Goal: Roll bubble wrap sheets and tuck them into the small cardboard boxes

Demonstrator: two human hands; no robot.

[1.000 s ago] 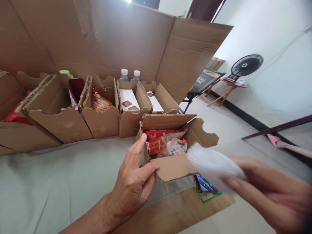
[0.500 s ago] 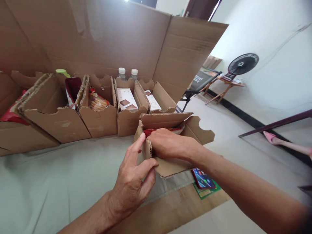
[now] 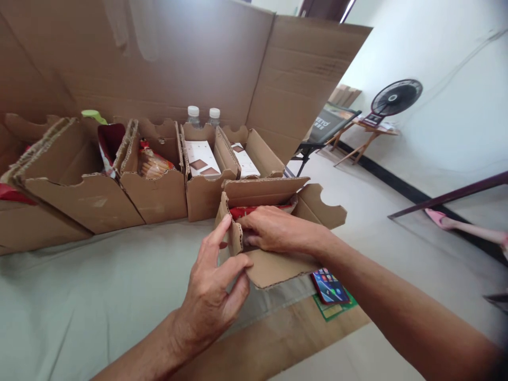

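A small open cardboard box (image 3: 278,267) stands at the near right edge of the cloth-covered surface. My left hand (image 3: 214,296) pinches its front left corner between thumb and fingers. My right hand (image 3: 273,230) reaches down into the box with curled fingers, and the box wall hides its fingertips. Whatever it grips is hidden. A red packet (image 3: 243,211) shows inside the box behind that hand.
A row of notched cardboard boxes (image 3: 154,196) behind holds a biscuit pack (image 3: 151,165), white cartons (image 3: 200,157) and two bottles (image 3: 193,114). A tall cardboard wall (image 3: 178,58) backs them. A phone (image 3: 328,286) lies by the box. A fan (image 3: 395,98) and a person's pink-slippered foot (image 3: 440,217) are at the right.
My right hand carried a white packet from the right into the small box and stays pressed inside it; the packet is out of sight. My left hand kept its pinch on the corner.
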